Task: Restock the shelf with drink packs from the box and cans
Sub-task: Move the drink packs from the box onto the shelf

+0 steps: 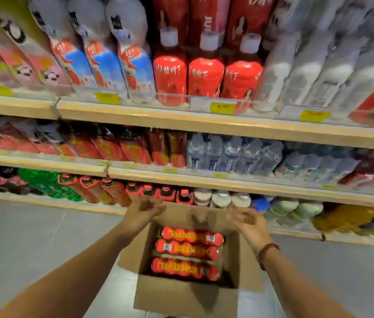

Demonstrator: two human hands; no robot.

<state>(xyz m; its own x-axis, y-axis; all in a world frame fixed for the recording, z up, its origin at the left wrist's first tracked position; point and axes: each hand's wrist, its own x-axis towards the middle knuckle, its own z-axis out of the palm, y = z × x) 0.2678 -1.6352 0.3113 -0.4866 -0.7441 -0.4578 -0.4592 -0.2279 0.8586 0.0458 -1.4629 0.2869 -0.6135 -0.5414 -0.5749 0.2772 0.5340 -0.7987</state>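
The open box (181, 294) stands on the floor directly below me. Three red packs (188, 251) lie side by side inside it; their yellow characters and barcodes are too blurred to read. Both forearms extend over the box. My left hand (144, 211) hangs above the far left flap and my right hand (245, 220) above the far right corner. Both have loosely curled fingers and hold nothing. A bead bracelet (268, 251) circles my right wrist. Beyond, the shelf (181, 120) carries bottles. One yellow price tag (222, 106) reads 4.00, below red bottles (205, 74) with white characters.
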